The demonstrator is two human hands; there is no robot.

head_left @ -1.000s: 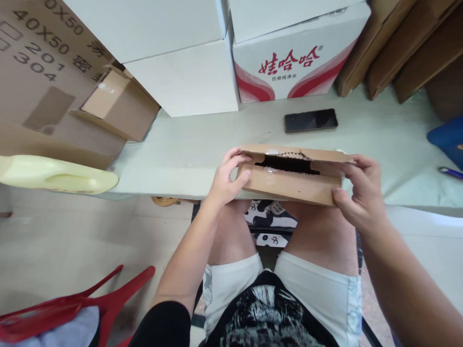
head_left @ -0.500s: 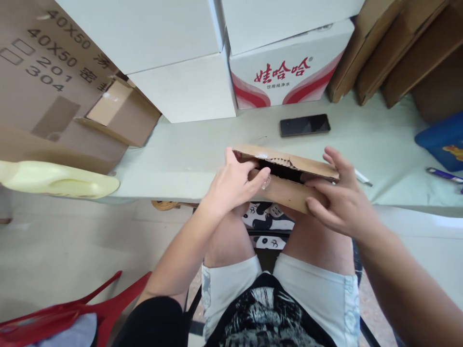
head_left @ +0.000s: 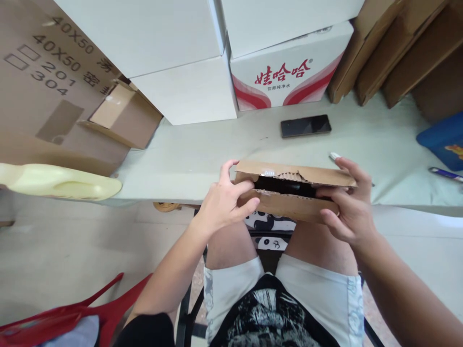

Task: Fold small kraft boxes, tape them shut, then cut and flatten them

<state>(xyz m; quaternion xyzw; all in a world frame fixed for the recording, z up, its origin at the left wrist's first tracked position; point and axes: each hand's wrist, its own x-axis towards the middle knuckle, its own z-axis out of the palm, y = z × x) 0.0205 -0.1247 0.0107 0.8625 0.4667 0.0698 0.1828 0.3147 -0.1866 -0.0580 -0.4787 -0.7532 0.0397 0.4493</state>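
Note:
A small brown cardboard box [head_left: 289, 205] is tilted toward me at the table's front edge, above my knees. Its near side gapes along a torn seam, with ragged corrugated edges and something dark inside. My left hand [head_left: 229, 197] grips the box's left end, with fingers in the opening and the thumb along the lower edge. At the other end my right hand [head_left: 347, 207] holds the box, its fingers partly inside the gap and its thumb on the lower side. Just beyond that hand lies a white pen-like item [head_left: 334, 155], mostly hidden by the fingers.
A black phone [head_left: 306, 126] lies on the pale green tablecloth [head_left: 181, 164]. White boxes [head_left: 188, 89] and a red-and-white carton [head_left: 285, 77] stand behind it. Brown cartons [head_left: 119, 113] flank both sides. A pale yellow plastic object [head_left: 72, 182] sits left; a blue container [head_left: 443, 142] and pen [head_left: 446, 174] lie right.
The box has shifted slightly right and toward me, both hands moving with it. My left thumb has drawn back from the opening to the box's lower edge.

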